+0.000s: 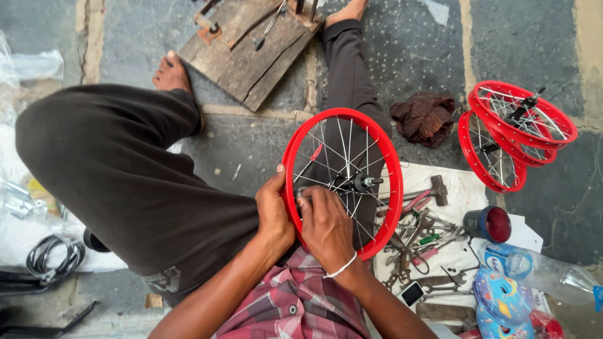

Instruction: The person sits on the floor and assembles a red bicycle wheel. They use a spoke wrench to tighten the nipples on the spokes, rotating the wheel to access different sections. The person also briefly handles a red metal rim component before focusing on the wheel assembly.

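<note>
The left hand point(274, 210) clamps its fingers over the red wheel rim point(342, 182) to steady it on the lap — the right hand point(325, 226) pinches something small among the spokes; tools point(421, 242) lie on a cloth beside, spare red wheels point(512, 135) farther right.

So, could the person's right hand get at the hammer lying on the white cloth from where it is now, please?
Probably yes. The right hand is inside the red spoked wheel, and the hammer lies just beyond the rim on the white cloth, uncovered; the hand must first withdraw from the spokes.
</note>
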